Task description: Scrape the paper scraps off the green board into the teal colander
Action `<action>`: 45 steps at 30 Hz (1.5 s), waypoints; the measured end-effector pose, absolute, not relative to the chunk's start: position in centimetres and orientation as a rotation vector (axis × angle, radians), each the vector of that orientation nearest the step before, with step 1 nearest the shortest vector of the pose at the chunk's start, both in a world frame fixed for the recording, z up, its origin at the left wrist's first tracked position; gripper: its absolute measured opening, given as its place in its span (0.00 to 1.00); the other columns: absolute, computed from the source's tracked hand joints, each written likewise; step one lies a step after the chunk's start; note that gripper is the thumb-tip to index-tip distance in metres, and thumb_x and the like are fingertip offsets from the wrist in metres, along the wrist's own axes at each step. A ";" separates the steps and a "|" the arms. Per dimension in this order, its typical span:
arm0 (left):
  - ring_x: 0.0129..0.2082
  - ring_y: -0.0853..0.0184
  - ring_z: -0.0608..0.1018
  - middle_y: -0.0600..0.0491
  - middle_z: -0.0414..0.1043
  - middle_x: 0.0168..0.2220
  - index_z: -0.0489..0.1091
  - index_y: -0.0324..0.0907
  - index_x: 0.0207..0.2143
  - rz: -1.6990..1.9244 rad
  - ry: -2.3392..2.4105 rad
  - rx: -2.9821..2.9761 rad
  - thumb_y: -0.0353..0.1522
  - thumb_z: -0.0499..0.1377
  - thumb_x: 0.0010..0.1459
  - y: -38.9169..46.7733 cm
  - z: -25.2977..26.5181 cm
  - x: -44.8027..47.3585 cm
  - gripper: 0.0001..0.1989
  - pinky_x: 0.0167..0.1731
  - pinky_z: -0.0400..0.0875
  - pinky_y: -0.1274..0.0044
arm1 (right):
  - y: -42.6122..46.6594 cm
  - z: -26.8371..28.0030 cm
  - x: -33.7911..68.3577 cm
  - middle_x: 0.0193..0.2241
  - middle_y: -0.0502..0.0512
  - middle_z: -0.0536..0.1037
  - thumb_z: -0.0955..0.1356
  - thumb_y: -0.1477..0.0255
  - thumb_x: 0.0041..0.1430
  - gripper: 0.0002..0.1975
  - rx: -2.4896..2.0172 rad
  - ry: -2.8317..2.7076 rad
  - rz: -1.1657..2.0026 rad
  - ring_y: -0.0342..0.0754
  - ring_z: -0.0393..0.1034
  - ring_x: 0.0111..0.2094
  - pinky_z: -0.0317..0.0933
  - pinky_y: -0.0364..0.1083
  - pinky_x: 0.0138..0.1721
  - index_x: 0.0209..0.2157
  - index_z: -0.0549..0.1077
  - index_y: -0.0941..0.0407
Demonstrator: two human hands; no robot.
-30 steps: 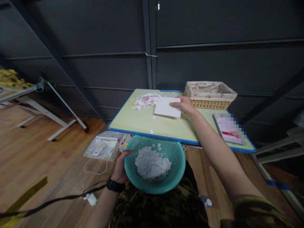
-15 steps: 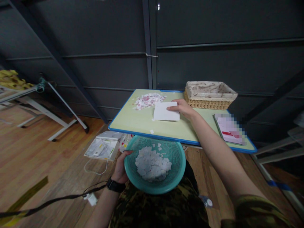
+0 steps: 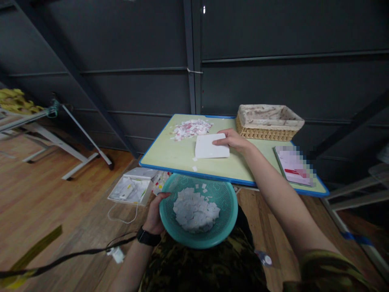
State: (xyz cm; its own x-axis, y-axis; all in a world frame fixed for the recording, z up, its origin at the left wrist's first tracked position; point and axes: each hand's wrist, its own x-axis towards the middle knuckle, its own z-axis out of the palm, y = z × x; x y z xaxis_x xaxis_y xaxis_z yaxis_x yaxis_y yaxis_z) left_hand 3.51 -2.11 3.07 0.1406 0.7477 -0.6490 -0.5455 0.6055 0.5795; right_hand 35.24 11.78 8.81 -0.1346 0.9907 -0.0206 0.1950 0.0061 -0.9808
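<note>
My left hand (image 3: 155,214) grips the left rim of a teal plastic colander (image 3: 226,223), its thumb over the edge and the other fingers hidden below. Inside the colander lies a heap of small white paper pieces (image 3: 194,211). Over the table, my right hand (image 3: 232,141) pinches a white card (image 3: 209,147) at its right side, thumb on top. A couple of white paper scraps (image 3: 195,168) lie on the tabletop just left of and below the card. Behind the card is a pile of pink and white paper pieces (image 3: 191,129).
The pale yellow table (image 3: 164,152) has a blue edge. On it stand a lined wicker basket (image 3: 267,132) and, at right, a phone-like flat device (image 3: 293,166). A white box with cables (image 3: 130,190) sits on the floor at left, near a black cord (image 3: 75,254).
My right hand has moved the card slightly down and toward me over the tabletop, uncovering another scrap beside it. My left hand and the colander have stayed put.
</note>
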 end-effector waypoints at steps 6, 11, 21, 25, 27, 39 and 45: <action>0.31 0.55 0.84 0.46 0.83 0.31 0.78 0.35 0.38 0.936 1.084 0.232 0.26 0.58 0.51 -2.1 3.2 3.6 0.13 0.35 0.78 0.66 | 11.5 8.9 35.2 0.24 0.51 0.77 0.79 0.67 0.31 0.19 -1.230 -1.443 1.329 0.42 0.67 0.24 0.56 0.43 0.27 0.27 0.76 0.60; 0.32 0.55 0.84 0.45 0.83 0.30 0.77 0.34 0.36 0.939 1.084 0.246 0.27 0.57 0.52 -2.1 3.3 3.6 0.11 0.35 0.78 0.66 | 11.6 8.6 35.2 0.22 0.51 0.77 0.80 0.67 0.31 0.18 -1.245 -1.486 1.319 0.42 0.66 0.23 0.56 0.42 0.25 0.25 0.76 0.61; 0.31 0.55 0.84 0.47 0.83 0.29 0.77 0.36 0.34 0.973 1.101 0.264 0.26 0.58 0.49 -2.1 3.0 3.7 0.10 0.35 0.78 0.66 | 10.9 9.2 34.9 0.25 0.53 0.80 0.80 0.68 0.32 0.19 -1.169 -1.650 1.597 0.43 0.71 0.25 0.62 0.42 0.26 0.27 0.78 0.61; 0.32 0.54 0.84 0.46 0.83 0.29 0.78 0.36 0.34 0.961 1.090 0.247 0.26 0.58 0.50 -2.1 3.0 3.6 0.10 0.35 0.78 0.66 | 11.6 8.9 35.4 0.27 0.53 0.79 0.80 0.67 0.33 0.19 -1.128 -1.342 1.342 0.44 0.70 0.26 0.63 0.43 0.27 0.28 0.76 0.59; 0.32 0.54 0.84 0.46 0.83 0.30 0.78 0.36 0.34 0.965 1.080 0.249 0.26 0.58 0.50 -2.1 2.9 3.5 0.10 0.35 0.78 0.67 | 12.2 8.7 35.8 0.30 0.55 0.80 0.79 0.66 0.34 0.20 -1.105 -1.188 1.181 0.46 0.71 0.29 0.66 0.45 0.30 0.32 0.76 0.58; 0.33 0.53 0.84 0.46 0.83 0.31 0.77 0.35 0.38 0.938 1.044 0.253 0.27 0.59 0.49 -2.1 2.8 3.4 0.13 0.36 0.78 0.64 | 14.4 7.3 37.8 0.41 0.63 0.80 0.71 0.63 0.45 0.23 -1.572 -1.135 0.429 0.59 0.73 0.41 0.68 0.56 0.43 0.43 0.75 0.58; 0.32 0.54 0.84 0.46 0.83 0.31 0.77 0.35 0.39 0.936 1.069 0.238 0.26 0.58 0.49 -2.1 3.2 3.7 0.14 0.36 0.78 0.64 | 14.1 7.4 37.0 0.41 0.62 0.80 0.69 0.63 0.49 0.21 -1.547 -1.477 0.275 0.57 0.73 0.41 0.65 0.53 0.45 0.43 0.77 0.60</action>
State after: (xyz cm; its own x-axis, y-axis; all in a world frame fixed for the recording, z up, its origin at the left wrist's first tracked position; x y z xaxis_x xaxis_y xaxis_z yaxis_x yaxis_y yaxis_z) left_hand 3.65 -2.14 3.25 0.1535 0.7507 -0.6426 -0.5371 0.6092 0.5834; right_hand 37.03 14.07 7.36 0.2462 0.8694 0.4284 0.6567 0.1755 -0.7334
